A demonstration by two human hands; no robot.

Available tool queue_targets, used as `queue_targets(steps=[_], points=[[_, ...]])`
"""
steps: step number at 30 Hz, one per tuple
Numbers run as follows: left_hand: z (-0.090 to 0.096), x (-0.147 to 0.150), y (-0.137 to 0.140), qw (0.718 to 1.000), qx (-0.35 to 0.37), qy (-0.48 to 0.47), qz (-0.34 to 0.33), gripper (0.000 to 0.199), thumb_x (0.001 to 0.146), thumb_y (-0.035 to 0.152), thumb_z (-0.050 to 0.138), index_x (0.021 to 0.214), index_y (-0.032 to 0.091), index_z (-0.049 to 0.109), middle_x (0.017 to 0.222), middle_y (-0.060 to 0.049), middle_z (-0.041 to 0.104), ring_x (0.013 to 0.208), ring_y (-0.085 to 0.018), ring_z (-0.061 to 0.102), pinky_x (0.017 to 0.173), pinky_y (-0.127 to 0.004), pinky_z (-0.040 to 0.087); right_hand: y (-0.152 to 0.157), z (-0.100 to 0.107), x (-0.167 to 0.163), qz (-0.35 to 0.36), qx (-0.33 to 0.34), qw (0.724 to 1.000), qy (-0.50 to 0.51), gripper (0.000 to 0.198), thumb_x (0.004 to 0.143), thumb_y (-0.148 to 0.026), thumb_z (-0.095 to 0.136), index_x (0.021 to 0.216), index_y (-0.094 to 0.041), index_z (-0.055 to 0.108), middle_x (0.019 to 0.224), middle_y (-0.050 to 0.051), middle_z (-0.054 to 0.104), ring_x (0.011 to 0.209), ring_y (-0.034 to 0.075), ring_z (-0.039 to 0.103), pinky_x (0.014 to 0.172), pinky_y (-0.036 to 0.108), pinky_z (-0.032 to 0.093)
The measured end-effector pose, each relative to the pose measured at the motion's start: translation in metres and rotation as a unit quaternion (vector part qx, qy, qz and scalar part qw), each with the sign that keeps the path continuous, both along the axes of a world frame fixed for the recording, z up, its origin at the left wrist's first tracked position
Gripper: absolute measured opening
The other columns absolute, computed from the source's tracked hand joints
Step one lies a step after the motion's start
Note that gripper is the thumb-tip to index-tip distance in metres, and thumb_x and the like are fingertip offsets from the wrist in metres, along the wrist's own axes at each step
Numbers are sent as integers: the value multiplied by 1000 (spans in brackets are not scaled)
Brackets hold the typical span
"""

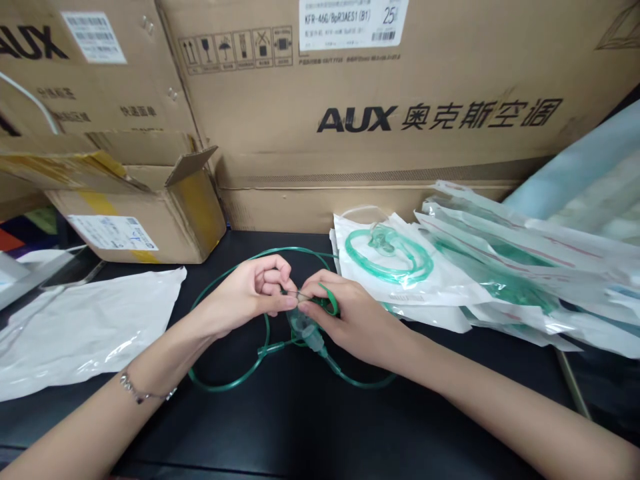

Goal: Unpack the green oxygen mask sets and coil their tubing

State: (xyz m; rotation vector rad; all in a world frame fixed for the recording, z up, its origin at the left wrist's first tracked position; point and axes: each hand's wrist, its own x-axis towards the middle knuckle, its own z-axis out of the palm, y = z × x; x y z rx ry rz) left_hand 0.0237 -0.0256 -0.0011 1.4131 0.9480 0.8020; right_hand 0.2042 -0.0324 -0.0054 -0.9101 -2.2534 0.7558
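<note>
In the middle of the head view, my left hand (267,290) is closed in a pinch, thumb against fingers. My right hand (350,313) meets it fingertip to fingertip, also closed, with a green strap (330,300) looping out between its fingers. A thin cord (299,294) runs between the two pinches; its ends are hidden by the fingers. Just below hangs or lies a clear green oxygen mask (303,327), partly covered by my hands. From its connector, green tubing (227,385) curls over the black tabletop (300,427).
On the right lies a packaged mask with coiled tubing (387,257), beside a pile of several white-and-clear packets (520,267). A white pouch (95,327) lies at left, before an opened carton (145,213). Large cardboard boxes (380,160) stand along the back.
</note>
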Motion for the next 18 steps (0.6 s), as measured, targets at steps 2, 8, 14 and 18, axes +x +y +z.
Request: queue_targets(steps=[2, 8, 14, 18], points=[[0, -1, 1, 1000, -17, -9, -8, 29, 66, 16, 69, 77, 16, 42, 72, 2, 59, 57, -6, 52, 47, -13, 39, 0, 0, -1, -4, -23, 1000, 14, 12, 84, -19, 47, 75, -19, 56, 82, 2, 54, 79, 14, 51, 76, 29, 40], [7, -8, 2, 999, -8, -34, -19, 28, 68, 18, 69, 79, 17, 44, 66, 4, 58, 57, -7, 53, 47, -14, 42, 3, -2, -3, 24, -138, 985, 98, 18, 87, -30, 45, 76, -20, 55, 79, 0, 52, 77, 13, 49, 74, 28, 40], [12, -18, 2, 997, -8, -44, -58, 23, 70, 17, 69, 82, 16, 49, 68, 3, 60, 60, -8, 57, 53, -18, 50, 2, -4, -5, 88, -228, 953, 178, 21, 87, -35, 46, 82, -17, 57, 87, 2, 53, 77, 12, 49, 70, 26, 40], [14, -19, 1, 996, -3, -45, -71, 21, 71, 14, 67, 82, 15, 49, 66, 2, 60, 60, -8, 58, 56, -17, 50, 2, -7, -5, 93, -239, 948, 187, 22, 87, -35, 46, 84, -17, 58, 88, 3, 55, 80, 12, 50, 74, 27, 40]])
